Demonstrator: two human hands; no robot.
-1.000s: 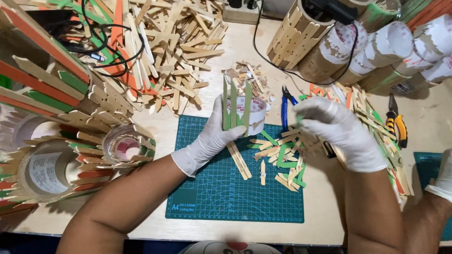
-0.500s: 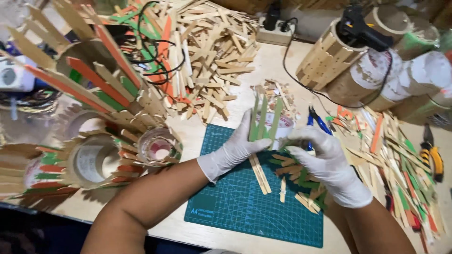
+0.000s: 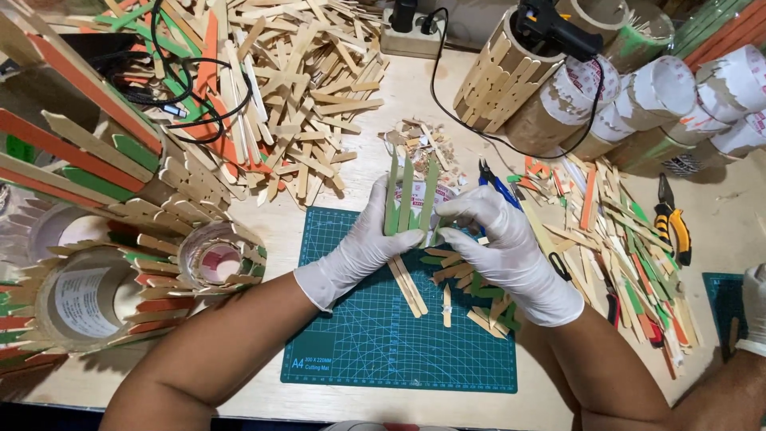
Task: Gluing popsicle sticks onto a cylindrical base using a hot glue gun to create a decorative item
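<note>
Gloved left hand (image 3: 363, 247) gripping green pointed sticks (image 3: 409, 195) upright, gloved right hand (image 3: 499, 247) pinching their lower ends, above green cutting mat (image 3: 359, 351), loose wooden sticks (image 3: 287, 104) heaped on tabletop (image 3: 718, 215)

On my feed both my left hand (image 3: 359, 251) and my right hand (image 3: 503, 251) wear thin white disposable gloves, slightly wrinkled, cuffs ending at the wrists, forearms bare and sleeveless below them.

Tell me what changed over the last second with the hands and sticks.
The right hand came in from the stick pile to meet the left hand and now pinches the lower end of the green sticks. The left hand kept holding them upright over the cutting mat. The loose sticks on the mat stayed put.
</note>
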